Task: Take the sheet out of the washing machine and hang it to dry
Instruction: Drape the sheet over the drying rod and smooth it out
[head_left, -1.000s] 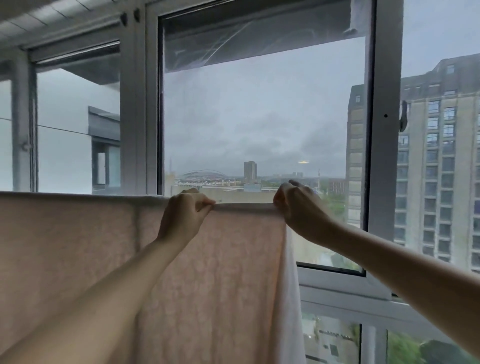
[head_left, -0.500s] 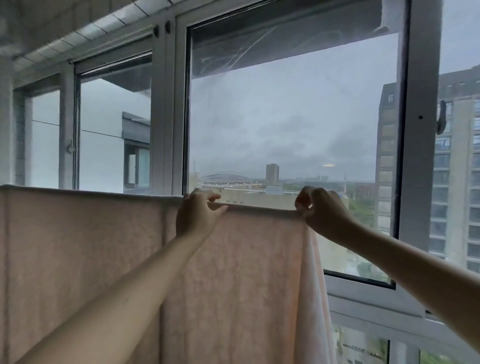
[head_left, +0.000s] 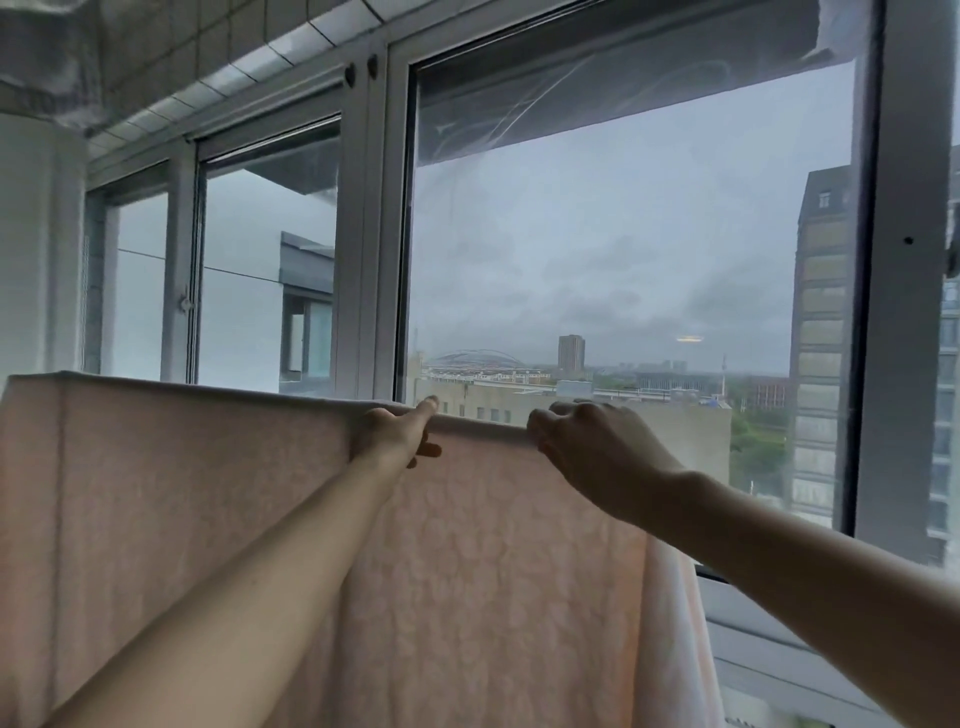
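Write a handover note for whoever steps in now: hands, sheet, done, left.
Left hand: fingers straight, laid over the top fold of the sheet, thumb on the near side.
Right hand: fingers curled at the top edge, to the right of the left hand; whether they pinch the cloth is not clear.
Sheet: pink, draped over a line or rail hidden under the fold, in front of the window, hanging flat; right edge bunched.
Done: out of the machine, hung.
Left: probably smooth the right end, then let go.
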